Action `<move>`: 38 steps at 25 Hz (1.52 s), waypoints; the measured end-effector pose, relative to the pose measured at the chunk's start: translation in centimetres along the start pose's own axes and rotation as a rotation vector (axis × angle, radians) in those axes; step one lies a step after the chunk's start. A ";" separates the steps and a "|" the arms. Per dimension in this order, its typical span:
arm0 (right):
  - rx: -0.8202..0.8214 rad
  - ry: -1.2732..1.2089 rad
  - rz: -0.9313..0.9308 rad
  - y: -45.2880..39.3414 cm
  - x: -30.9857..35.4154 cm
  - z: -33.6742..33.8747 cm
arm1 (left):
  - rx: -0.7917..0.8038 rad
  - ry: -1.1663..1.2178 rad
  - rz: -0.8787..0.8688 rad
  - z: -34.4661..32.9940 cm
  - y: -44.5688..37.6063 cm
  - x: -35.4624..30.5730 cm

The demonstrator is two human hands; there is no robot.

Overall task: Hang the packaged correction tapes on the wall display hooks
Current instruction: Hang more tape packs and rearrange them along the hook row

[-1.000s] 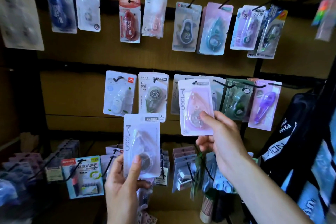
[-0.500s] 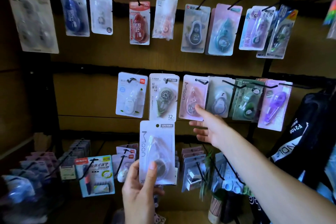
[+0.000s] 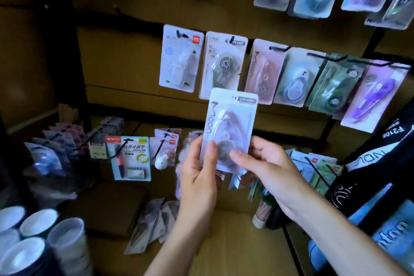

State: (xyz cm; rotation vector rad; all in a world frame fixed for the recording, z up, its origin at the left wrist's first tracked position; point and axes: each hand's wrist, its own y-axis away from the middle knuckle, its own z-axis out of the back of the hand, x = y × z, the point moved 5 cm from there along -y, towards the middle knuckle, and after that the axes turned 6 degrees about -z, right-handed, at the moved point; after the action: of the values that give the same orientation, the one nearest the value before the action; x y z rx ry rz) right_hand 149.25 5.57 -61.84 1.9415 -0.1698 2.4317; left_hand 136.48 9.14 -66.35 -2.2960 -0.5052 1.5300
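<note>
Both hands held one packaged correction tape [image 3: 230, 127] upright: the left hand [image 3: 198, 177] gripped its lower left edge, the right hand [image 3: 266, 170] pinched its lower right. Its clear blister enclosed the dispenser; behind it, a pink pack [image 3: 263, 71] hung on a wall hook [image 3: 279, 48].

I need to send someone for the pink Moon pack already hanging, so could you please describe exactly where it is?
Find the middle row of hooks on the brown wall display. The pink Moon pack hangs third from the left. It alone there is pink with "Moon" down its left edge.

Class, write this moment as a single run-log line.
left hand: holds white Moon correction tape pack | right hand: pinches pack's lower right | pack: upright, below middle hook row, not hung
</note>
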 end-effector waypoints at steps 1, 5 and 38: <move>-0.058 -0.029 0.032 0.0 0.1 0.4 | 0.035 0.034 0.023 -0.4 0.1 0.2; -0.313 -0.221 0.169 -0.4 3.2 4.3 | 0.083 0.128 0.086 -1.2 0.4 0.7; -0.608 -0.375 -0.304 -1.0 -13.6 1.7 | -0.443 -0.151 0.604 10.9 1.3 13.2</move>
State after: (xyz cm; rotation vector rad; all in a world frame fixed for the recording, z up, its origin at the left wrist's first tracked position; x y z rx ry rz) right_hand 153.99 7.01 -74.63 1.9191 -0.5084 1.5648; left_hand 131.23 15.05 -81.58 -2.8645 -0.1991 2.0441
